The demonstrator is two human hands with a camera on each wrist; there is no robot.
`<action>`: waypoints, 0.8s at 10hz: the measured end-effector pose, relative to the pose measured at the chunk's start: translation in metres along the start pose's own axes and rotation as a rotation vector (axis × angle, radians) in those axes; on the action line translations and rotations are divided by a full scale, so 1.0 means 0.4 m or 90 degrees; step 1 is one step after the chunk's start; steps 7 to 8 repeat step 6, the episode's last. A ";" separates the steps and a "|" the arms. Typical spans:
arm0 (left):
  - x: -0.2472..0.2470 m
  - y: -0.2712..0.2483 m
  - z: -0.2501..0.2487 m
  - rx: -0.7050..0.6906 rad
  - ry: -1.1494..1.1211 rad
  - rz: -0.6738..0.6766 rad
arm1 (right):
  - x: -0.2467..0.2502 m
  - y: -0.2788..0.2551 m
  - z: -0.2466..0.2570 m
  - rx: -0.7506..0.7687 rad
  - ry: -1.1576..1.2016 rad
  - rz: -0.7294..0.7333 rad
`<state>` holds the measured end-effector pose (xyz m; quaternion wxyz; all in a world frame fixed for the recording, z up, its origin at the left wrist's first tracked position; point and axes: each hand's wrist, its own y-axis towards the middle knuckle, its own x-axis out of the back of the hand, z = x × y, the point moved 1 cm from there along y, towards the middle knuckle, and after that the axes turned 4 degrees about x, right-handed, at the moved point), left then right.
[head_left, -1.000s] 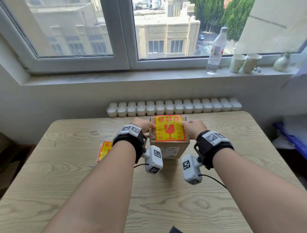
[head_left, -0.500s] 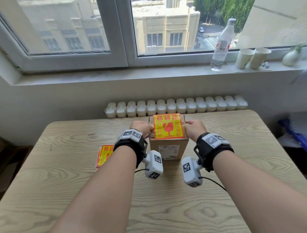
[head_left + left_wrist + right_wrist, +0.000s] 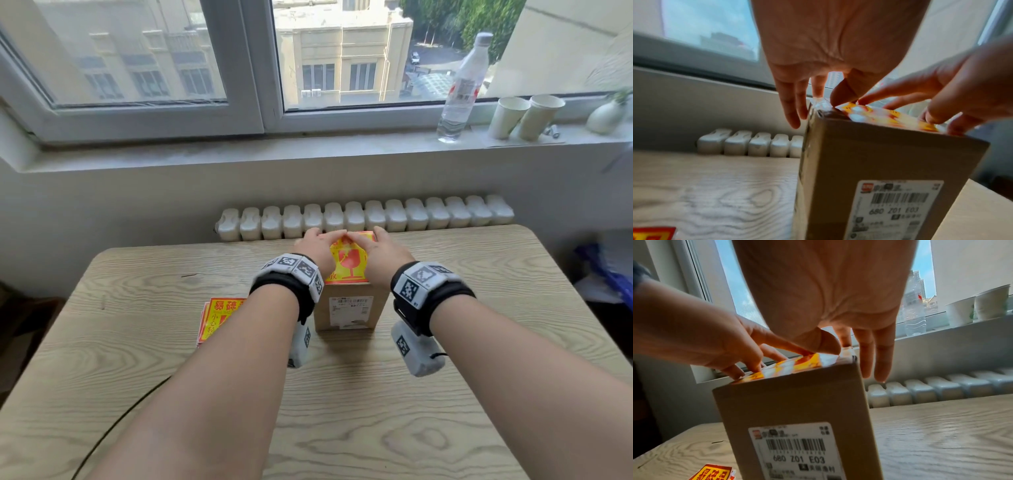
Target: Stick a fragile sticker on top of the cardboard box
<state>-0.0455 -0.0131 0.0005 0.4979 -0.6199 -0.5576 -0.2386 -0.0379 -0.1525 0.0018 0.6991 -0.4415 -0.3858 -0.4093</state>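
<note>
A brown cardboard box (image 3: 349, 310) with a white shipping label stands upright in the middle of the wooden table (image 3: 479, 301). A yellow and red fragile sticker (image 3: 347, 267) lies on its top. My left hand (image 3: 318, 246) and right hand (image 3: 378, 251) both rest on the sticker with fingers straight, their tips meeting near the far edge. In the left wrist view the left thumb (image 3: 840, 97) presses the sticker (image 3: 890, 118) at the box's corner. In the right wrist view the right thumb (image 3: 826, 344) presses the sticker (image 3: 793, 366), and the other fingers (image 3: 879, 361) hang past the box's right side.
A stack of spare fragile stickers (image 3: 219, 320) lies on the table left of the box. A white radiator (image 3: 366, 217) runs behind the table. On the windowsill stand a water bottle (image 3: 462, 89), two paper cups (image 3: 524, 116) and a small vase (image 3: 606, 114). A black cable (image 3: 113, 431) crosses the table's near left.
Both hands have moved from the box's left and right sides onto its top, over the sticker. The box stays in place.
</note>
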 end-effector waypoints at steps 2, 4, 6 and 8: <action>0.003 0.022 0.022 0.048 -0.032 -0.017 | 0.002 0.020 -0.013 -0.042 0.004 -0.034; 0.014 0.022 0.050 0.080 -0.097 -0.052 | 0.013 0.007 -0.032 -0.073 0.037 -0.055; 0.027 -0.005 0.036 0.029 -0.019 -0.069 | 0.046 -0.027 -0.021 -0.030 0.043 -0.090; 0.027 -0.005 0.036 0.029 -0.019 -0.069 | 0.046 -0.027 -0.021 -0.030 0.043 -0.090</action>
